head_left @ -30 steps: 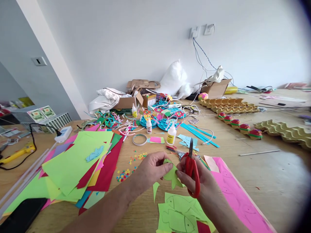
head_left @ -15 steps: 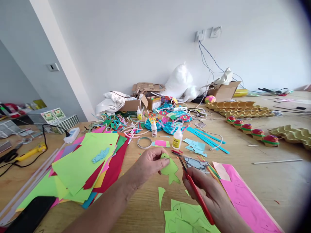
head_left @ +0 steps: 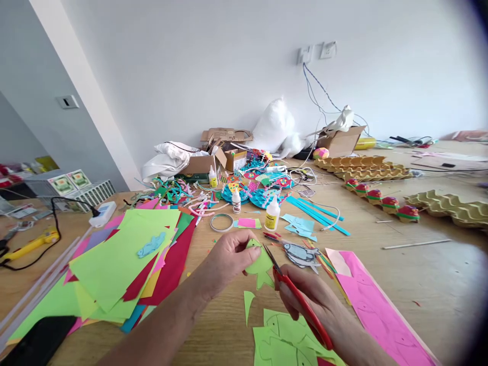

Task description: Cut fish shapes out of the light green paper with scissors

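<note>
Between the thumb and fingers of my left hand [head_left: 236,252] is a green paper fish [head_left: 261,266], its tail pointing down toward me. My right hand [head_left: 310,295] grips red-handled scissors [head_left: 301,300]. Their blades are slightly parted and lie at the fish's right edge; whether they touch the paper I cannot tell. Below the hands lie green sheets with fish outlines [head_left: 282,338] and a narrow green offcut [head_left: 248,305]. Just beyond the right hand are grey-blue paper fish [head_left: 300,254] with dark outlines.
Stacked coloured paper [head_left: 125,259] covers the left side, with a black phone [head_left: 41,338] in front. A glue bottle [head_left: 272,213] and tape roll [head_left: 221,222] stand beyond my hands. Pink paper [head_left: 375,305] lies at right, near painted egg-carton cups [head_left: 381,200] and a thin stick [head_left: 416,244].
The scissors have come left, their blades now at the fish's right edge instead of apart from it. My left hand still holds the fish. The whole view has shifted slightly.
</note>
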A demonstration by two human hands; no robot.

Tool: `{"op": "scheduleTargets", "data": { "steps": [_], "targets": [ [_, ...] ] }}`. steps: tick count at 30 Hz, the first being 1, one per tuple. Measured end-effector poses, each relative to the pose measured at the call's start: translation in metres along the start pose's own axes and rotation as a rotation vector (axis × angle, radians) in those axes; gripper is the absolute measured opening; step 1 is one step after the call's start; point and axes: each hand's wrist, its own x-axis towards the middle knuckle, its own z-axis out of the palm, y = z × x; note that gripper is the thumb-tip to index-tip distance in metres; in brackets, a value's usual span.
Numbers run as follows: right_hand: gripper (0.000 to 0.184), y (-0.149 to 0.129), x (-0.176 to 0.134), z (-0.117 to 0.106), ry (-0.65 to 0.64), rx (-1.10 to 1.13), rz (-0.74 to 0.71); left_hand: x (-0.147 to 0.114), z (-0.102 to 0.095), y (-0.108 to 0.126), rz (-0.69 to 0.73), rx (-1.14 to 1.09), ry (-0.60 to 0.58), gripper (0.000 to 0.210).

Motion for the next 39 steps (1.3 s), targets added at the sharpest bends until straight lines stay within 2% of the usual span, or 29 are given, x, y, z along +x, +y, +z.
{"op": "scheduleTargets", "data": {
  "steps": [21,29,39],
  "targets": [
    [0.041,-0.003,-0.001,0.002,-0.018,0.048,0.057,0.001,0.002,-0.005,-0.053,-0.076,-0.026,0.017],
    [0.036,-0.003,-0.003,0.002,-0.026,0.019,0.083,0.002,0.002,-0.002,-0.007,-0.045,-0.020,0.015],
    [0.038,0.002,-0.001,0.003,-0.006,0.022,0.066,0.003,0.001,-0.008,-0.021,-0.044,-0.026,0.015]
  ]
}}
